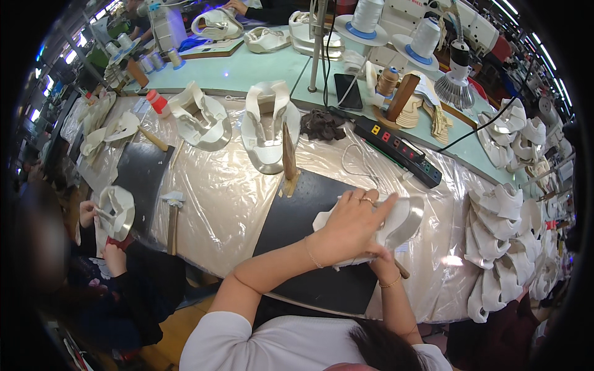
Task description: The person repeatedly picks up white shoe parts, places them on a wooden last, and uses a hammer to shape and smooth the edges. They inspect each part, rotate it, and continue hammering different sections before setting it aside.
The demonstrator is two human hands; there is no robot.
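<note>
A white shoe upper (pixel 405 216) with a pale grey, shiny rim is held over the black work board (pixel 303 216). My left hand (pixel 356 224) lies across the upper from above, its fingers bent over it and its thumb on the near side. Below it, my right hand (pixel 385 267) grips the near edge of the same upper; most of its fingers are hidden by the left hand and the upper. Beside the right hand, a short wooden handle (pixel 402 269) sticks out; its other end is hidden.
Two white shoe uppers (pixel 272 123) stand beyond the board, near an upright wooden post (pixel 289 154). A power strip (pixel 396 151) lies behind. Stacked uppers (pixel 498 241) are at right. At left, a co-worker's hands (pixel 114 256) hold another upper, near a hammer (pixel 172 222).
</note>
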